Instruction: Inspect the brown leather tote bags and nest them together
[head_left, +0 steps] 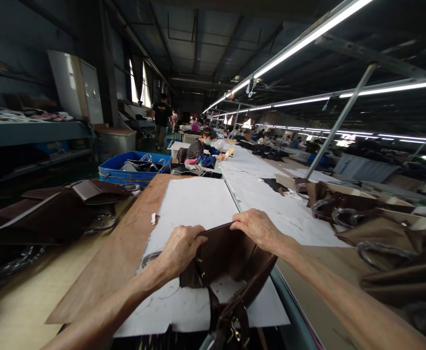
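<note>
A dark brown handbag (227, 253) with metal fittings and a strap hangs open over the near end of the work table. My left hand (182, 248) pinches its upper edge on the left side. On the same edge, farther right, my right hand (258, 228) grips with thumb and fingers. The stretch of edge between the two hands is held fairly straight. White paper (198, 204) covers the board beneath the bag. Part of a clear-wrapped handle (150, 257) shows behind my left wrist.
Brown bags with wrapped handles lie in piles at left (52, 214) and right (391, 233). A blue bin (133, 167) holds more pieces. A co-worker (202, 148) sits at the table ahead. A slanted metal post (340, 121) rises at right.
</note>
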